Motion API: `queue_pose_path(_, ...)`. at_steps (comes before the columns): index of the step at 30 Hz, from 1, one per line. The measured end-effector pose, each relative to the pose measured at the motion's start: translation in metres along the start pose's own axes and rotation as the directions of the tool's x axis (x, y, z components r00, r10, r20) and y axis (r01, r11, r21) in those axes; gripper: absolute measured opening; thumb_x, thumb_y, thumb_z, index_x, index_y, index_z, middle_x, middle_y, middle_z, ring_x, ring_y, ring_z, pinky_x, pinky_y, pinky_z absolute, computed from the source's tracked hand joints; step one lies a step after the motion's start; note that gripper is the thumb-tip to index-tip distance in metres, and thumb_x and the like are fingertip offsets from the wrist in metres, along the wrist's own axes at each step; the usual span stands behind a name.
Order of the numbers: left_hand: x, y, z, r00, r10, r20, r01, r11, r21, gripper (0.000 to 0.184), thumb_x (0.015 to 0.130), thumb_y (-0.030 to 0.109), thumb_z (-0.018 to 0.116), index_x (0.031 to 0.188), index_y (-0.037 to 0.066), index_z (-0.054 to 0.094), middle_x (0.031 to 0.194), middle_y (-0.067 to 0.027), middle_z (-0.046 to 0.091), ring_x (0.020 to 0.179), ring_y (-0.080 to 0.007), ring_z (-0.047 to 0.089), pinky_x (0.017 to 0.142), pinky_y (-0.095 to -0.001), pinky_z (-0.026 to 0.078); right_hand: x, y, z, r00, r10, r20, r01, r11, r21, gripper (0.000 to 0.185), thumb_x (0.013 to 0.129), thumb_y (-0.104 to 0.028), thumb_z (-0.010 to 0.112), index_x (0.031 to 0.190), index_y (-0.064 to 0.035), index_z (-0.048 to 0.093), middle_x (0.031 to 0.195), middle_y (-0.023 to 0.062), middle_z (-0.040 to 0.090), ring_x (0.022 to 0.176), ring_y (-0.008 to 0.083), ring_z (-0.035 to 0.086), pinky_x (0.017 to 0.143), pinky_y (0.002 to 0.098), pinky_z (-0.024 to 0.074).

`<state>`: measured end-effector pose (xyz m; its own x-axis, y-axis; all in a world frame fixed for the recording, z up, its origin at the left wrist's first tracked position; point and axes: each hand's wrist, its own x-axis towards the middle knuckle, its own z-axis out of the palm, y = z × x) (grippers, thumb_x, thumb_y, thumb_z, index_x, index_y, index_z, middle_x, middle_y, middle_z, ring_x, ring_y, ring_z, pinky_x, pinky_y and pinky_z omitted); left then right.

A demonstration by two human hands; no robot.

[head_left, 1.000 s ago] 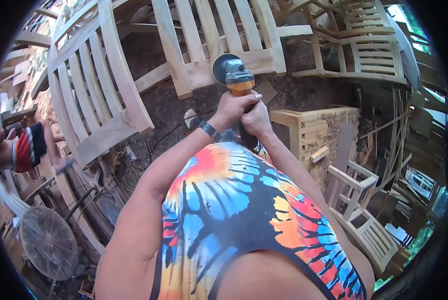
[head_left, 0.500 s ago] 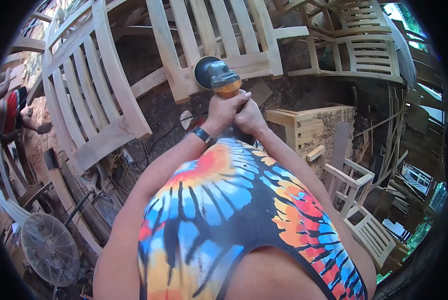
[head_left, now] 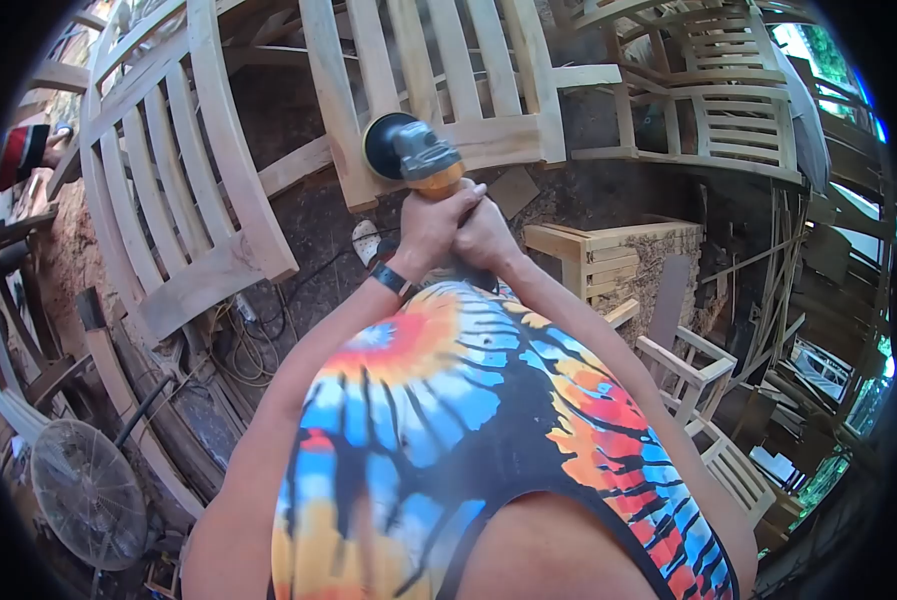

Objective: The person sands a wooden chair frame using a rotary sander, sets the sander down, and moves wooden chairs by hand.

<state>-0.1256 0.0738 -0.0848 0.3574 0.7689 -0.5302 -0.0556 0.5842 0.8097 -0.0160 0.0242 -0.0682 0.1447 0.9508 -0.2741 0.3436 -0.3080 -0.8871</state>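
An angle grinder with a round dark disc is gripped in both my hands. My left hand, with a dark watch on its wrist, is wrapped round the grinder's body just behind the orange part. Right beside it, my right hand is closed over the rear of the tool, which is mostly hidden. The disc lies against the lower left corner of a slatted wooden backrest, at the foot of its left post. Whether the disc is spinning I cannot tell.
A second slatted wooden frame stands to the left. On the right are a stack of wooden pieces and more chair frames. A floor fan is at lower left, near cables. Another person's red-and-black clothing shows at far left.
The grinder and both hands have moved left along the bottom of the backrest, onto its left corner. The person at far left has shifted upward in view.
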Motion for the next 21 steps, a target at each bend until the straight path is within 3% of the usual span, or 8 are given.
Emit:
queue_pose_path(3, -0.003, -0.011, 0.004, 0.999, -0.029, 0.015, 0.029, 0.999, -0.024, 0.033, 0.084, 0.029, 0.089, 0.098, 0.001, 0.076, 0.096, -0.0042, 0.076, 0.085, -0.0103, 0.071, 0.077, -0.029, 0.057, -0.012, 0.003, -0.004, 0.998, 0.069, -0.005, -0.068, 0.996, 0.052, 0.044, 0.083, -0.019, 0.075, 0.121, -0.003, 0.06, 0.103, 0.0204, 0.075, 0.098, 0.0337, 0.076, 0.084, 0.0389, 0.0572)
queue_pose_path(7, 0.009, -0.013, 0.019, 0.97, -0.112, 0.216, 0.129, 0.989, -0.067, 0.026, 0.088, 0.023, 0.085, 0.105, 0.005, 0.076, 0.1, -0.0021, 0.075, 0.089, -0.0108, 0.07, 0.082, -0.0272, 0.055, -0.019, -0.002, -0.017, 0.976, 0.177, -0.127, -0.187, 0.98, -0.072, 0.045, 0.082, -0.02, 0.075, 0.121, -0.0027, 0.061, 0.101, 0.0252, 0.075, 0.101, 0.04, 0.074, 0.083, 0.0433, 0.0588)
queue_pose_path(10, 0.025, -0.015, 0.038, 0.93, -0.087, 0.357, 0.153, 0.975, -0.162, 0.023, 0.089, 0.022, 0.084, 0.104, 0.007, 0.075, 0.099, -0.0014, 0.074, 0.089, -0.0109, 0.069, 0.082, -0.0278, 0.055, -0.016, -0.001, -0.033, 0.957, 0.202, -0.207, -0.242, 0.951, -0.194, 0.045, 0.081, -0.018, 0.074, 0.122, -0.0033, 0.061, 0.101, 0.0265, 0.075, 0.103, 0.0422, 0.072, 0.083, 0.0467, 0.0591)
queue_pose_path(14, 0.039, -0.013, 0.065, 0.834, -0.057, 0.549, 0.215, 0.949, -0.228, 0.026, 0.09, 0.024, 0.082, 0.107, 0.008, 0.072, 0.097, -0.0008, 0.072, 0.088, -0.0113, 0.068, 0.081, -0.029, 0.054, -0.019, -0.006, -0.053, 0.906, 0.2, -0.373, -0.301, 0.924, -0.237, 0.044, 0.081, -0.014, 0.071, 0.123, -0.0031, 0.064, 0.106, 0.0254, 0.075, 0.106, 0.0389, 0.074, 0.088, 0.0439, 0.0578)
queue_pose_path(17, 0.045, -0.02, 0.071, 0.809, -0.053, 0.585, 0.221, 0.95, -0.22, 0.026, 0.09, 0.024, 0.082, 0.108, 0.008, 0.073, 0.097, -0.0004, 0.072, 0.088, -0.0114, 0.067, 0.08, -0.029, 0.054, -0.022, 0.009, -0.055, 0.883, 0.197, -0.425, -0.315, 0.921, -0.228, 0.044, 0.081, -0.014, 0.071, 0.124, -0.0032, 0.064, 0.106, 0.0253, 0.075, 0.107, 0.0395, 0.073, 0.089, 0.0442, 0.0575)
queue_pose_path(21, 0.026, -0.004, 0.04, 0.903, -0.056, 0.426, 0.164, 0.961, -0.222, 0.025, 0.088, 0.025, 0.084, 0.103, 0.007, 0.074, 0.095, 0.0001, 0.072, 0.086, -0.0106, 0.068, 0.08, -0.0281, 0.054, -0.011, 0.004, -0.036, 0.947, 0.179, -0.265, -0.239, 0.947, -0.215, 0.046, 0.082, -0.019, 0.072, 0.124, -0.0037, 0.063, 0.104, 0.0256, 0.075, 0.105, 0.0401, 0.073, 0.087, 0.0467, 0.0593)
